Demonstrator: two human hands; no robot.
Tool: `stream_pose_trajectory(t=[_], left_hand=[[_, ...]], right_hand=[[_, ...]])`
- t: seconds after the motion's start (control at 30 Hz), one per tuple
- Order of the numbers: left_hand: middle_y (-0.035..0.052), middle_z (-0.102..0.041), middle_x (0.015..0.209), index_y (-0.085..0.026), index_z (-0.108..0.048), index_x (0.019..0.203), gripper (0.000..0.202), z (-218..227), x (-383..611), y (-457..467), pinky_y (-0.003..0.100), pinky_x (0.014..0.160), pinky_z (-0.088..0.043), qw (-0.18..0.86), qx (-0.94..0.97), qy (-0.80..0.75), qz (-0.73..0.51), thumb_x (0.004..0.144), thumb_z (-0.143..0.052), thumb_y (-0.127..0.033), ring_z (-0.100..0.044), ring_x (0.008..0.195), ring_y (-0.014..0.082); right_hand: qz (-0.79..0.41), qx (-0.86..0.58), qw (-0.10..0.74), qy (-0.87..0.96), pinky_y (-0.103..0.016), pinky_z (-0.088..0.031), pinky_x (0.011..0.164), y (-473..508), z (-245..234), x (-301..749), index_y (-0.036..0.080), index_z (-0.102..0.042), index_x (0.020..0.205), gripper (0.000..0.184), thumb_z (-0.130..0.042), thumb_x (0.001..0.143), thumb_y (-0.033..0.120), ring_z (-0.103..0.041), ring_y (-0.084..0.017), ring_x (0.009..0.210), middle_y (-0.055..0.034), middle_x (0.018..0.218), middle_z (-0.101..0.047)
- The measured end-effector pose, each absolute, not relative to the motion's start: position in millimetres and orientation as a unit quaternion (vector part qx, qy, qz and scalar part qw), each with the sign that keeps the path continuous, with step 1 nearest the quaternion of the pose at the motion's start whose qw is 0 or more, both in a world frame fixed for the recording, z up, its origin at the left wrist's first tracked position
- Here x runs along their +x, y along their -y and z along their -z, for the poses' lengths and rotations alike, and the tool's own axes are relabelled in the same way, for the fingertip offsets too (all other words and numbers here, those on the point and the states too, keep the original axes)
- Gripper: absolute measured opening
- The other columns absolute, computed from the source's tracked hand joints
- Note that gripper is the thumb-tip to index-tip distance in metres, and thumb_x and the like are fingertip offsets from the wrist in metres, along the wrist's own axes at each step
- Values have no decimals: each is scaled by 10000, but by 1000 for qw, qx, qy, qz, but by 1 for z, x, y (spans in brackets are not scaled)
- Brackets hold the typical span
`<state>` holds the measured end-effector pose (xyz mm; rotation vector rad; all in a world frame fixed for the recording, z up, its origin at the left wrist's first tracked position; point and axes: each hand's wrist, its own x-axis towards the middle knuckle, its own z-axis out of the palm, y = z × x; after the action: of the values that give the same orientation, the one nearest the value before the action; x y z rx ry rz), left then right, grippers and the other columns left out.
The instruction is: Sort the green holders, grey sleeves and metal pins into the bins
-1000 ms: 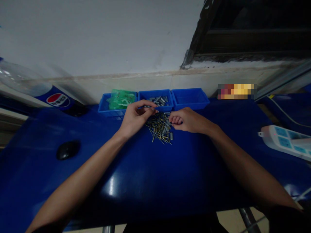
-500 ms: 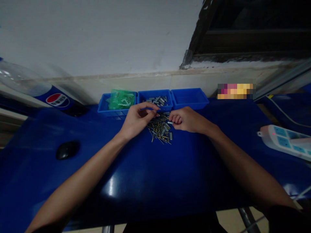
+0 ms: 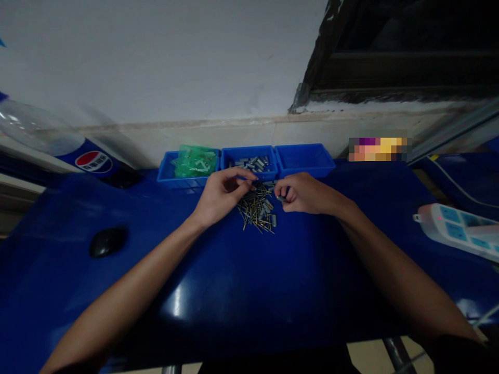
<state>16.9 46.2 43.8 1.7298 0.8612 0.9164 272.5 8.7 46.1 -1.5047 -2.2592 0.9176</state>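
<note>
On the blue table is a pile of thin screw-like metal pins (image 3: 252, 210), some brass-coloured and some dark, mixed with grey metal sleeves (image 3: 274, 220). At the pile's left edge is my left hand (image 3: 219, 195). Its thumb and index finger come together in a pinch; whatever is between the tips is too small to make out. To the right of the pile, my right hand (image 3: 306, 193) has its fingers curled around a small grey metal sleeve (image 3: 281, 198), with one end showing. Behind the pile, a blue bin (image 3: 249, 148) holds several more grey sleeves.
Left of the middle bin, another blue bin (image 3: 166, 169) holds a green plastic bag (image 3: 195, 160). A third blue bin (image 3: 306, 160) stands right. A Pepsi bottle (image 3: 93, 162) and black mouse (image 3: 108, 242) are left; a power strip (image 3: 456, 228) lies right. The wall rises behind.
My right hand has shifted slightly right, away from the pile, and the sleeve in its fingers has turned. My left hand stays nearly in place.
</note>
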Motion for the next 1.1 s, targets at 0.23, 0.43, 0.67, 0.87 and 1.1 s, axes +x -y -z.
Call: stream_pose_trajectory(t=[0.23, 0.43, 0.67, 0.87, 1.1], left_hand=[[86, -799, 978, -148, -771, 1004, 164, -39, 17, -47, 262, 768, -597, 497, 710, -339, -366, 895, -709, -254, -742, 815, 150], [105, -796, 1031, -148, -769, 1058, 224, -39, 19, -45, 283, 814, -624, 524, 702, -329, -353, 889, -755, -293, -754, 878, 172], [94, -802, 932, -152, -775, 986, 192, -42, 25, -38, 300, 817, -648, 568, 670, -315, -360, 854, -804, -287, -766, 829, 179], [79, -818, 914, -164, -800, 943, 141, -41, 23, -37, 296, 816, -653, 576, 653, -323, -371, 826, -787, -243, -784, 816, 177], [108, -832, 1016, -148, -802, 1051, 280, -28, 19, -49, 370, 918, -653, 529, 619, -388, -432, 816, -836, -297, -804, 928, 219]], right_hand=[[-391, -516, 261, 716, -340, -585, 771, -8, -52, 271, 217, -729, 1039, 251, -782, 806, 296, -760, -210, 810, -24, 863, -784], [-471, -531, 351, 611, -353, -609, 700, -8, -58, 260, 206, -707, 859, 304, -881, 766, 438, -746, -195, 682, -55, 757, -791], [-546, -499, 379, 557, -356, -633, 779, -5, -57, 248, 195, -708, 885, 397, -933, 700, 465, -768, -189, 754, -64, 829, -810], [-560, -490, 349, 570, -387, -632, 859, -6, -50, 247, 192, -711, 1003, 311, -849, 797, 379, -791, -219, 880, -76, 928, -823], [-423, -537, 249, 686, -358, -594, 740, -7, -45, 259, 203, -675, 971, 239, -810, 801, 304, -759, -215, 765, -41, 808, -780]])
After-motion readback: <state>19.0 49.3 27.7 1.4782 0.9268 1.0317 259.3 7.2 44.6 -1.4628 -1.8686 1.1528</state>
